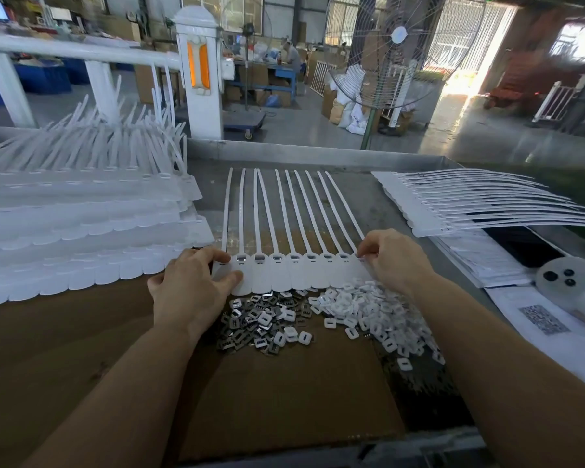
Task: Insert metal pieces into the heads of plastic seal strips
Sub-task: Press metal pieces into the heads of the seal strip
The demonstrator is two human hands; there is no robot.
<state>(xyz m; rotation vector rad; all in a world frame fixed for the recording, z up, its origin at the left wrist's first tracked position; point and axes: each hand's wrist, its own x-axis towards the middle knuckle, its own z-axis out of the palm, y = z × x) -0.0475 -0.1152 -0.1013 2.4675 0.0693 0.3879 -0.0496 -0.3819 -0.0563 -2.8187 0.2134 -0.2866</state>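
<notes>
Now we pin the joined row of seal strips (294, 278) flat on the desk (368, 204) with the left hand (193, 282) gripping its left end, while the right hand (390, 261) pinches at the rightmost head, so we seat that metal piece squarely.

Daylight floods through the open doorway (466, 72) at upper right, blown out to white glare. The grey metal worktable (368, 201) is evenly lit, with soft shadows. Wide-angle distortion bends the edges; the background is slightly blurred.
</notes>
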